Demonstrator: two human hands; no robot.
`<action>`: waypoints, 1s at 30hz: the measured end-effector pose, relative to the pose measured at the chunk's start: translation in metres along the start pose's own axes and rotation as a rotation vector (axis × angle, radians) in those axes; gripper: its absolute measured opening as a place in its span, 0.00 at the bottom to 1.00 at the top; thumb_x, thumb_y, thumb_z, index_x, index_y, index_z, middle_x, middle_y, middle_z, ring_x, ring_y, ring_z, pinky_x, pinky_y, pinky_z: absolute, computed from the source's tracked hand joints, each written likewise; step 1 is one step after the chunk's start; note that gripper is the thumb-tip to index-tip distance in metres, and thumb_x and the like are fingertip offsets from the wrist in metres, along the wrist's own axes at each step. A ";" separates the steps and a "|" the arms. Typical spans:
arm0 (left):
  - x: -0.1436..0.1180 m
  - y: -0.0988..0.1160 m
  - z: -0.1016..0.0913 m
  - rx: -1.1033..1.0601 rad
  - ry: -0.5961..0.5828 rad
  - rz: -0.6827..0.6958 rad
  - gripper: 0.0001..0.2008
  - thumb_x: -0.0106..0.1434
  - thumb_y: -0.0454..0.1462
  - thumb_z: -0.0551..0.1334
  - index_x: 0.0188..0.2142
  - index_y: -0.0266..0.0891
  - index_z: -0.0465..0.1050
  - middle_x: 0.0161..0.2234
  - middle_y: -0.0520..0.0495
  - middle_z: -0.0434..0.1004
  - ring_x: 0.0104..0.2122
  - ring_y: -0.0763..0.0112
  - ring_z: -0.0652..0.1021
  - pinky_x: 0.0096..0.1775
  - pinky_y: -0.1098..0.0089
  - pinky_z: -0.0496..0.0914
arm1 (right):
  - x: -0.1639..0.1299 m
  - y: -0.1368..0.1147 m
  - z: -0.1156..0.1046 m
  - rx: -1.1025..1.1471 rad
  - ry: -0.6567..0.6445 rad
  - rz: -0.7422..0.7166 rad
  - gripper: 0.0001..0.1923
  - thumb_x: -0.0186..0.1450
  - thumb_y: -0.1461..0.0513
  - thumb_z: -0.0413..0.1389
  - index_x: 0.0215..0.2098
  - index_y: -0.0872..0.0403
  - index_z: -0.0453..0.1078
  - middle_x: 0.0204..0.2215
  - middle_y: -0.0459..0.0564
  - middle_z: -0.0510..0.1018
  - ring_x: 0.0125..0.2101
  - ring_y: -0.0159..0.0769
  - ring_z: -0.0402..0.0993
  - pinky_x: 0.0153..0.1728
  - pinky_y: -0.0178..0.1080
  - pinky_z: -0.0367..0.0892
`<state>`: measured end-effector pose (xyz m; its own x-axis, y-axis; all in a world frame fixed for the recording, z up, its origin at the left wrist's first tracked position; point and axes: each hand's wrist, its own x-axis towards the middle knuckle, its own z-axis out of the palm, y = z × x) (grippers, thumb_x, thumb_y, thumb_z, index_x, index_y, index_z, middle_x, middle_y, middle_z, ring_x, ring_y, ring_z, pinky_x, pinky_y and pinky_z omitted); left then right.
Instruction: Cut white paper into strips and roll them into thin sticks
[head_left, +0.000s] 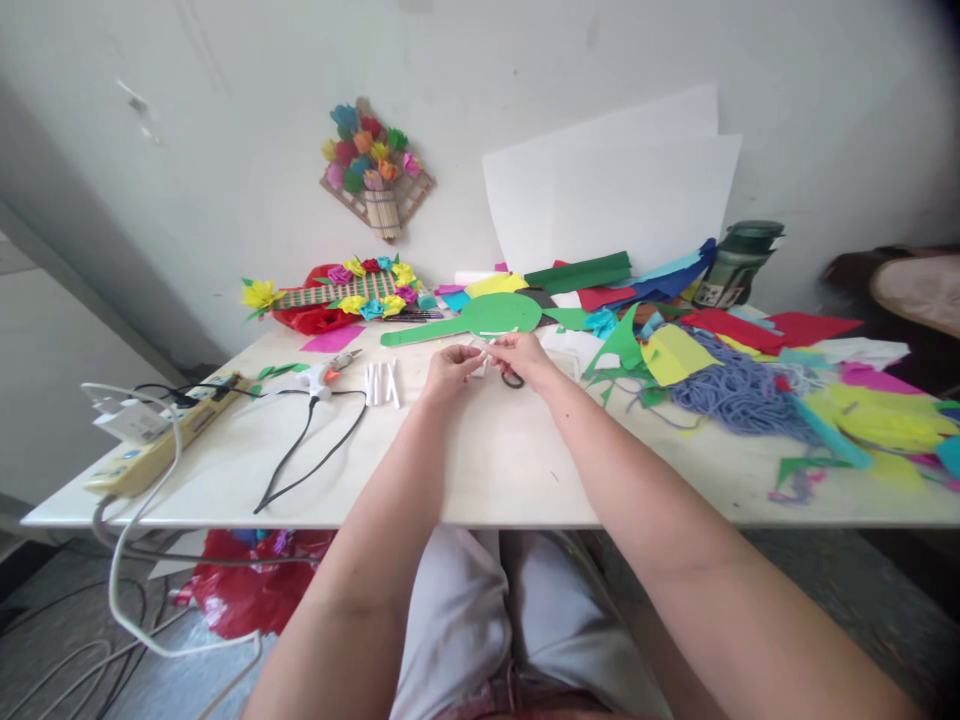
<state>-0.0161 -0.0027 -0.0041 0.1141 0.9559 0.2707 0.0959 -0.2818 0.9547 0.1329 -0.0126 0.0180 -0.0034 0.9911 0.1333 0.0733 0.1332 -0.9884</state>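
Note:
My left hand [454, 367] and my right hand [520, 357] meet over the middle of the table. Both have their fingers pinched together on a small white paper piece [485, 352], partly hidden by the fingertips. A black ring, looking like a scissors handle [513, 380], shows just under my right hand. Several white paper rolls [382, 384] lie side by side to the left of my left hand. Behind the hands rests a green paper cutout [501, 313], round with a long arm. Further left lies a glue gun [324, 378] with an orange tip.
A power strip [161, 435] with cables occupies the left edge. Coloured paper scraps [679, 355] and a heap of purple yarn [739, 390] cover the right side. A dark bottle [741, 265] stands at the back. A flower-trimmed woven craft [322, 292] lies back left.

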 end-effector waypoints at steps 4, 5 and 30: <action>-0.001 0.001 0.001 0.061 -0.031 -0.013 0.15 0.47 0.46 0.67 0.29 0.35 0.75 0.22 0.50 0.72 0.19 0.79 0.65 0.22 0.75 0.58 | 0.002 0.003 0.000 0.083 -0.029 0.015 0.10 0.59 0.65 0.59 0.21 0.59 0.66 0.14 0.42 0.70 0.12 0.22 0.61 0.11 0.26 0.58; -0.001 0.001 0.001 0.075 -0.038 -0.018 0.16 0.47 0.46 0.67 0.29 0.35 0.76 0.22 0.50 0.72 0.19 0.79 0.65 0.22 0.74 0.58 | 0.003 0.003 -0.001 0.099 -0.043 0.014 0.10 0.59 0.65 0.59 0.21 0.59 0.66 0.14 0.42 0.70 0.12 0.22 0.61 0.11 0.26 0.58; 0.000 0.001 0.002 0.089 0.082 0.025 0.14 0.51 0.44 0.65 0.19 0.36 0.71 0.15 0.52 0.67 0.15 0.80 0.63 0.20 0.75 0.56 | 0.011 0.011 -0.019 0.334 0.074 0.091 0.11 0.61 0.58 0.56 0.30 0.59 0.68 0.17 0.42 0.69 0.14 0.22 0.60 0.14 0.27 0.58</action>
<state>-0.0141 -0.0029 -0.0033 0.0369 0.9509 0.3073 0.1815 -0.3087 0.9337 0.1525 -0.0006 0.0102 0.0611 0.9975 0.0363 -0.2607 0.0511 -0.9641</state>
